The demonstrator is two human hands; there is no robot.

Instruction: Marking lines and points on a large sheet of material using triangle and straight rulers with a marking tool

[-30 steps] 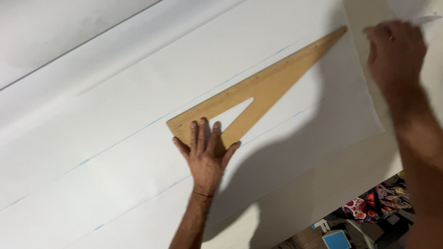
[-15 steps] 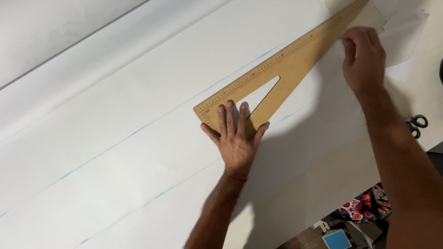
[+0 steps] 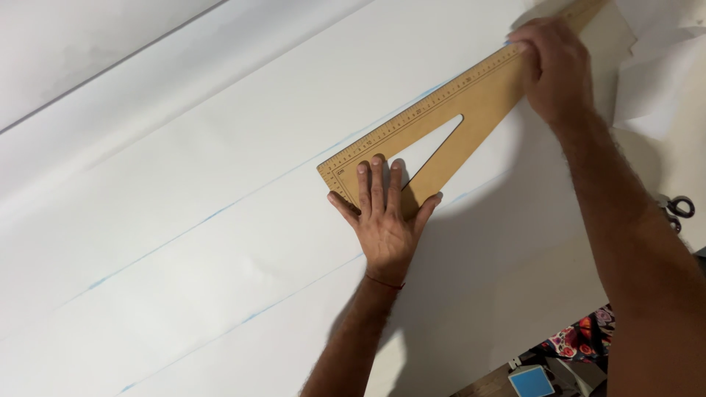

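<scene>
- The large wooden triangular set square (image 3: pixel 471 103), tan with a scale printed along its long edge and a triangular cut-out in the middle, lies flat on the wide white sheet of fabric or paper (image 3: pixel 220 147) that covers the surface, slanting from the centre of the view up to the top right.
- The left hand (image 3: pixel 382 217) presses down on the square's lower corner, palm flat, its fingers (image 3: pixel 376 184) spread slightly apart and gripping nothing.
- The right hand (image 3: pixel 555 70) sits over the upper stretch of the ruled edge, fingers curled together; whether they pinch a marking tool cannot be told, since the knuckles hide the tips.
- 2 faint blue lines (image 3: pixel 213 215) run across the sheet, and the ruled edge lies along the upper 1.
- Risk, as I judge it: only 1 corner is pinned, so a push from the right hand could pivot the long square off the blue line.
- Risk: the soft sheet may creep or wrinkle under the pressing palm, which would bend any straight edge taken from it.
- Black-handled scissors (image 3: pixel 678 207) lie near the right edge, well apart from both hands.
</scene>
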